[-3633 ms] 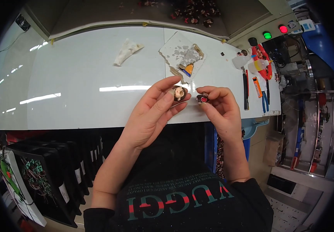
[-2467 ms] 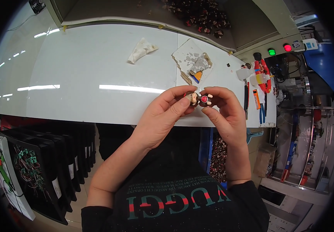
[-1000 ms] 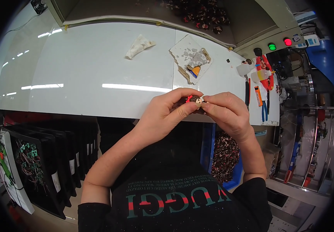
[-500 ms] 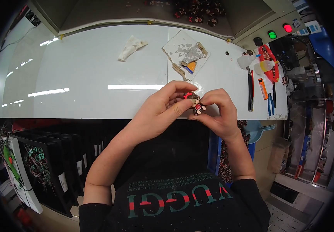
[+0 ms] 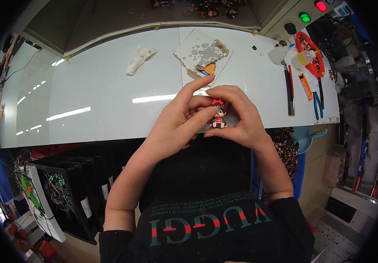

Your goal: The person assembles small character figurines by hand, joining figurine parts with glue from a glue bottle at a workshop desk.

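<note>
Between both hands, over the front edge of the white table [image 5: 105, 118], is a small figurine [image 5: 219, 119] with a dark brown head, a red bow and a red patch on its chest. It is upright with its front turned toward me. My left hand [image 5: 184, 116] pinches its head, the thumb lying over the front and the index finger stretched away. My right hand [image 5: 241, 116] curls round the other side, thumb under the figurine's feet and fingers behind its head. The fingertips behind the figurine are hidden.
Beyond the hands lies a stained white card [image 5: 204, 55] with grey smears; a crumpled white wipe [image 5: 141, 59] is left of it. To the right are black tweezers [image 5: 289, 90], an orange box cutter [image 5: 305, 87], blue-handled pliers [image 5: 317, 105], bottles [image 5: 279, 55] and a red tray [image 5: 305, 41]. Several figurines [image 5: 211, 13] fill the far booth.
The figurine has turned from tilted to upright, facing me. My right hand has shifted from pinching its side to curling round it. The whole view has swung slightly.
</note>
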The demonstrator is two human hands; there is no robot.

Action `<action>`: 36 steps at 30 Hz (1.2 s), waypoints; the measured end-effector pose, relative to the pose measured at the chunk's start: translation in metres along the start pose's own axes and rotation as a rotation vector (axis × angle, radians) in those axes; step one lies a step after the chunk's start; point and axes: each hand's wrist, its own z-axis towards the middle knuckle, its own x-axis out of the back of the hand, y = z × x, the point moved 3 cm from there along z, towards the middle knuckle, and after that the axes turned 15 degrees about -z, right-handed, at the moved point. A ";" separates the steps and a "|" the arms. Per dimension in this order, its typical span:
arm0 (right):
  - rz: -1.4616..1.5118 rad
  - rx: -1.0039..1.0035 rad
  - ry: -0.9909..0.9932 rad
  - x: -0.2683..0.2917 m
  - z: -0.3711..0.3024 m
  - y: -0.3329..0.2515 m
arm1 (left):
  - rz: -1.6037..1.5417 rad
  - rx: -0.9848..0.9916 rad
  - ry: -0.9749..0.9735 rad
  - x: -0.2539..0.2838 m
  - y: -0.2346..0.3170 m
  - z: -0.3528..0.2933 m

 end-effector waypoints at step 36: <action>0.249 -0.039 0.042 -0.022 -0.002 -0.001 | 0.067 -0.102 0.037 -0.006 -0.006 -0.015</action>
